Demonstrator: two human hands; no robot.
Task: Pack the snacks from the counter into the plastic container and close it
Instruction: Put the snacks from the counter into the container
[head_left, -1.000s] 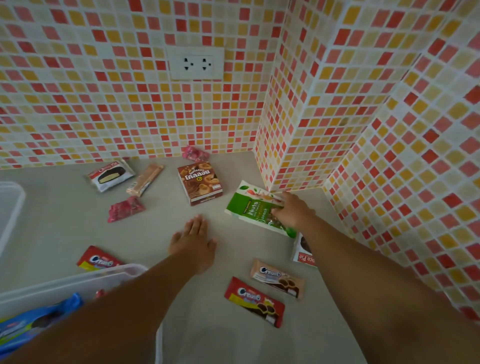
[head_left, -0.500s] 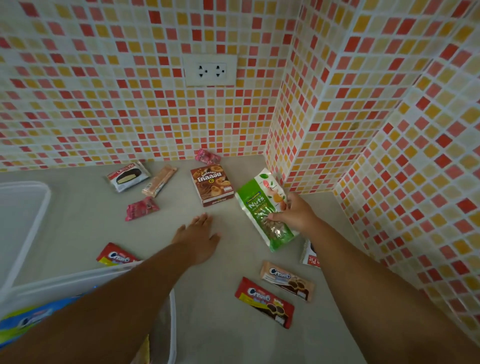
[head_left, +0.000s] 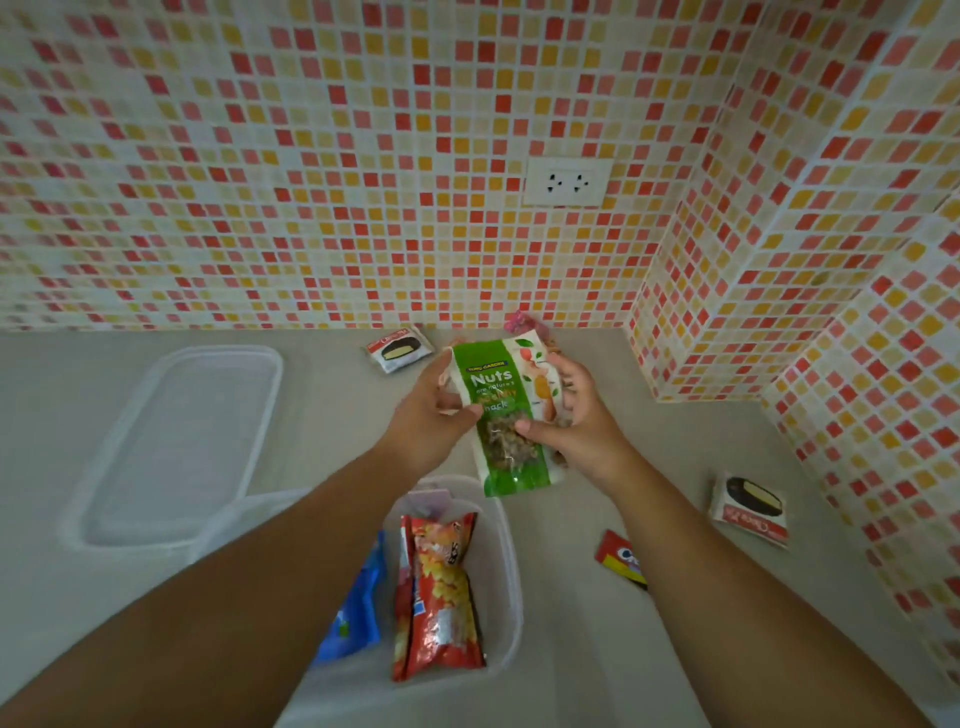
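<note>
Packing is midway: left hand (head_left: 426, 415) and right hand (head_left: 576, 421) both grip the one nuts bag (head_left: 506, 415), mid-frame, above the open container (head_left: 511, 571). Next it must drop beside two packets inside. Low right, two wrapped snacks wait; one lid (head_left: 176, 447) lies left.

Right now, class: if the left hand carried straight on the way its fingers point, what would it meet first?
The left hand already holds the nuts bag. Its fingers point up and right, so beyond the bag probably the right hand; depth is unclear.
</note>
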